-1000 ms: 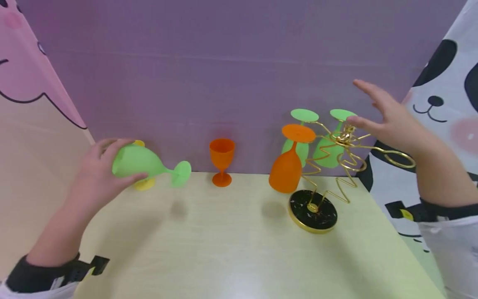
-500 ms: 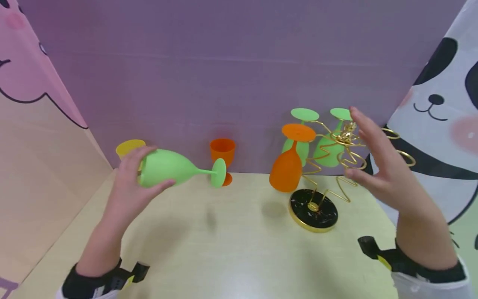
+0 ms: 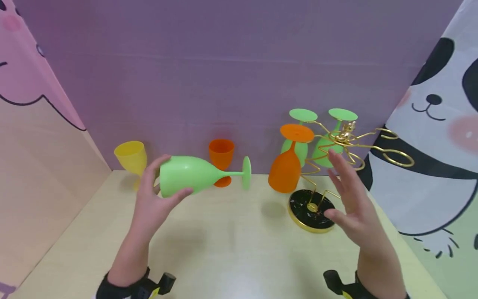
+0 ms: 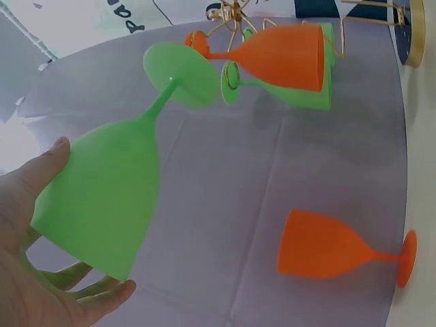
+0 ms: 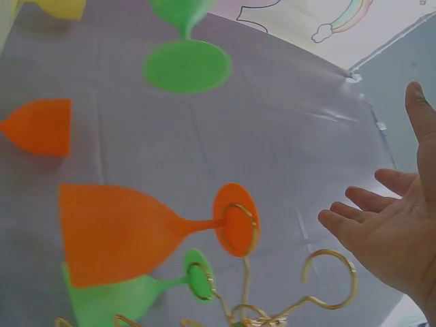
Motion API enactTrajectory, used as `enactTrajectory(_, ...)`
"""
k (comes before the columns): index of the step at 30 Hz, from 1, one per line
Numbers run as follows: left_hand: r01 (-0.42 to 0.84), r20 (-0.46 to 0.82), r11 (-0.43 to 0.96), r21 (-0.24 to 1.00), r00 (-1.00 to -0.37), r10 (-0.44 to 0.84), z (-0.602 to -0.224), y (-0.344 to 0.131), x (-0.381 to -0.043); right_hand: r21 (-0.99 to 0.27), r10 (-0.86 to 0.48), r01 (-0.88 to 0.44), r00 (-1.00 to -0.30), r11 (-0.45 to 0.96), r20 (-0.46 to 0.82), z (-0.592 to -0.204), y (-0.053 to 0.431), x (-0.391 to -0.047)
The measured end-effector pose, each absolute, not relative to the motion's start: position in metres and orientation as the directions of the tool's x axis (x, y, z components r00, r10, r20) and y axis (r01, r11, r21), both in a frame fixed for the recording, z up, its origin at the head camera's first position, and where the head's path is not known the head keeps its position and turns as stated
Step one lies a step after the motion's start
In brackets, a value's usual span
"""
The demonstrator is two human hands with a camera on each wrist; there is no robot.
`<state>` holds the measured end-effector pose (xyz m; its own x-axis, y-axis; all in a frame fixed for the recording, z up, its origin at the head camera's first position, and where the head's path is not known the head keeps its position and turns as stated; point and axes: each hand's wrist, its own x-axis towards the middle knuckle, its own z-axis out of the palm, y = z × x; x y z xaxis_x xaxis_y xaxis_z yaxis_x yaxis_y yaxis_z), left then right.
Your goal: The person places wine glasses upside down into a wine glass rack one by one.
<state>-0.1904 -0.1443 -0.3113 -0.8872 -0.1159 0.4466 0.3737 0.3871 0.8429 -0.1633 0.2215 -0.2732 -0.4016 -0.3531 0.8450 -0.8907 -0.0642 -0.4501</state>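
My left hand (image 3: 154,195) grips a green goblet (image 3: 186,174) by its bowl near the rim. The goblet lies sideways in the air, its foot pointing right. My right hand (image 3: 352,207) is raised, fingers spread and holding nothing, in front of the gold wire glass rack (image 3: 345,141). From that rack an orange goblet (image 3: 285,172) hangs upside down by its foot, with two green goblets (image 5: 112,300) hanging behind it. The rack's round black base (image 3: 311,209) stands on the table. Bare wire loops stick out on its right side.
An orange goblet (image 3: 222,153) stands upright at the table's back edge, partly behind the held one. Farther left stands a yellow goblet (image 3: 130,155), its stem near my left fingers. A purple cloth wall (image 3: 239,83) rises behind the table (image 3: 239,249).
My left hand has carried the green goblet rightward, turning its foot to the right and uncovering the yellow goblet. My right hand has come down and leftward from above the rack.
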Motion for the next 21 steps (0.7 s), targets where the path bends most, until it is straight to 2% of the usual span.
enactTrajectory(6, 0.303, 0.335, 0.264, 0.916, -0.938, -0.087, -0.317, -0.133, -0.186, -0.528, -0.362, -0.837, -0.453, -0.141, 0.815, -0.295, 0.216, -0.172)
enactTrajectory(12, 0.258, 0.263, 0.109, 0.96, -0.964, -0.043, -0.324, -0.121, -0.184, -0.602, -0.382, -0.771, -0.503, -0.207, 0.775, -0.311, 0.213, -0.179)
enactTrajectory(16, 0.224, 0.224, 0.06, 0.973, -0.975, 0.001, -0.33, -0.115, -0.186, -0.64, -0.412, -0.741, -0.528, -0.204, 0.743, -0.319, 0.21, -0.184)
enactTrajectory(21, 0.143, 0.147, -0.039, 0.989, -0.982, 0.121, -0.336, -0.11, -0.189, -0.674, -0.451, -0.717, -0.551, -0.174, 0.702, -0.329, 0.206, -0.187)
